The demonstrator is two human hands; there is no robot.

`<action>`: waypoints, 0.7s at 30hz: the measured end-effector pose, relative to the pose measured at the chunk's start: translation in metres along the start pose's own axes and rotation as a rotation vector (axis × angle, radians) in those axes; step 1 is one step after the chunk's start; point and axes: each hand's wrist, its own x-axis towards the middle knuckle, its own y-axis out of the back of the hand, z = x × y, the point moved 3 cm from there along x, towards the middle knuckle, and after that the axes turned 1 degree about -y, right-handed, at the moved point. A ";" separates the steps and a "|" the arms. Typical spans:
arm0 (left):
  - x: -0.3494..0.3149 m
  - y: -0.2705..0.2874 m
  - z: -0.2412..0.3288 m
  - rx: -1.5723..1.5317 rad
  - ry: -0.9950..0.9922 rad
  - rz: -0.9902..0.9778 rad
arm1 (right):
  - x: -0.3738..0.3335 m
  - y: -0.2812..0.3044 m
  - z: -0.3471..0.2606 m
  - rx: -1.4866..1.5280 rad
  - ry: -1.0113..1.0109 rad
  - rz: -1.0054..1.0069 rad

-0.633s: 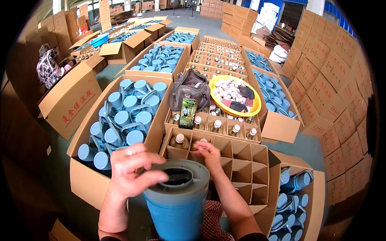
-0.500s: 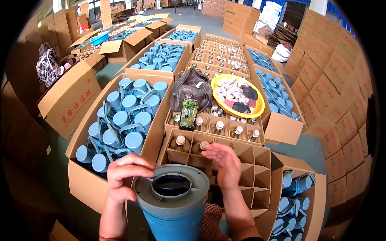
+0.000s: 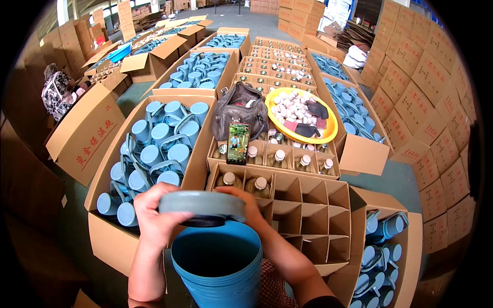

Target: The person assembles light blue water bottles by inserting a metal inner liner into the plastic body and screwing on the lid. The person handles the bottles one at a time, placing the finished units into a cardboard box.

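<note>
Tilted above the open blue cylindrical flask casing [image 3: 218,280] is its grey round top piece [image 3: 203,203], which has a dark opening at the centre. My left hand [image 3: 159,215] is closed around the left side of this top piece, thumb below and fingers above. On its far right side my right hand [image 3: 242,201] grips the rim, with some fingers hidden behind it. The casing stands upright right in front of me, its wide mouth uncovered and its inside dark. Just beyond are glass flask liners [image 3: 258,188] with pale caps, standing in a divided carton [image 3: 313,218].
An open carton of blue lidded flask covers [image 3: 150,155] stands at left, another [image 3: 382,267] at lower right. A phone [image 3: 238,145], a dark mesh bag [image 3: 239,110] and a yellow basin [image 3: 334,123] of caps rest on the cartons ahead. A person [image 3: 61,90] sits far left.
The grey top piece has come off the casing, lifted and tilted. My left hand has closed on its side; my right hand has moved left and down from beside the liners onto its rim.
</note>
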 end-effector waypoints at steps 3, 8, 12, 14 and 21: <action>-0.005 0.013 -0.048 -0.630 0.071 0.240 | 0.021 0.053 0.041 -0.415 0.001 0.270; -0.038 0.005 -0.155 -0.938 0.638 0.444 | 0.039 0.099 0.073 -1.138 -0.068 0.262; -0.063 -0.024 -0.176 -0.975 0.829 0.369 | 0.041 0.106 0.109 -1.247 -0.133 0.146; -0.076 -0.026 -0.185 -0.906 0.741 0.289 | 0.048 0.111 0.119 -1.225 -0.198 0.114; -0.073 -0.050 -0.116 -0.695 0.654 -0.051 | 0.048 0.134 0.063 -1.146 -0.118 0.116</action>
